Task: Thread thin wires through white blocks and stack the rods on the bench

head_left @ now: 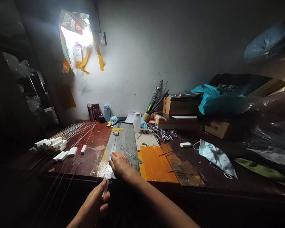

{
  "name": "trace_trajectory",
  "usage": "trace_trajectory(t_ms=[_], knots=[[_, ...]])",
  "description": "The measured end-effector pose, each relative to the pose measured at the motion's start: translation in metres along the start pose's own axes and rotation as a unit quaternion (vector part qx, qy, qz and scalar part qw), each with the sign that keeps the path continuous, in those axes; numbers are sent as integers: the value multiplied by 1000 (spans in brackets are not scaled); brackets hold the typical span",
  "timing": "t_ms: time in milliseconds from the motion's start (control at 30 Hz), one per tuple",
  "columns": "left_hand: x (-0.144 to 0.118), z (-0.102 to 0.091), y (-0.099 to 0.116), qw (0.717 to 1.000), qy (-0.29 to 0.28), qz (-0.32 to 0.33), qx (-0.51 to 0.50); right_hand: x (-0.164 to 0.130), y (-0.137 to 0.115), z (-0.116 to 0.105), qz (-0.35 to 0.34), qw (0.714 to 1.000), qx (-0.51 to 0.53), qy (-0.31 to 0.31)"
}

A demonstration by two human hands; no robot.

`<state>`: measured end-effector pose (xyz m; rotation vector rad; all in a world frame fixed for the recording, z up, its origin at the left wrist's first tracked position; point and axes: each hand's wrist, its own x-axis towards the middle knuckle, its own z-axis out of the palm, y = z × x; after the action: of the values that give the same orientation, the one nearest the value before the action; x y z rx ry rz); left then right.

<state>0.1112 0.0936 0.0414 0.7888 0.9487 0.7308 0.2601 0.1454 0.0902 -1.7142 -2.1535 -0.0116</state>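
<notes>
My right hand (118, 164) presses flat, fingers spread, on the metal ruler (112, 152) along the worktop (85, 158). My left hand (95, 202) pinches a thin white stick (105, 188), just below the ruler's near end. White blocks (54, 145) sit well left.

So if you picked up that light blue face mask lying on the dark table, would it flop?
Probably. The light blue face mask lies crumpled and draped flat on the dark wooden table, so it looks soft and floppy. It seems thin, so likely very light. Its loose ear loops might snag on things nearby.
</notes>
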Motion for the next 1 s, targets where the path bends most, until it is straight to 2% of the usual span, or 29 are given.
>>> trace_trajectory(t_ms=[333,500,700,867,967,1000], knots=[[5,2,4,1000,1,11,3,3,1,4,-1,1000,24,-8],[10,1,4,999,10,-18,41,2,3,4,2,999,43,12],[12,4,5,993,2,4,117,3,6,6,-20,996,89,23],[1,-7,10,988,-19,53,144,-1,6,-11,-11,982,165,94],[-17,-17,22,981,-23,95,168,-27,1,-33,-16,962,226,152],[-27,-20,28,979,-21,104,174,-41,-3,-41,-22,941,278,192]])
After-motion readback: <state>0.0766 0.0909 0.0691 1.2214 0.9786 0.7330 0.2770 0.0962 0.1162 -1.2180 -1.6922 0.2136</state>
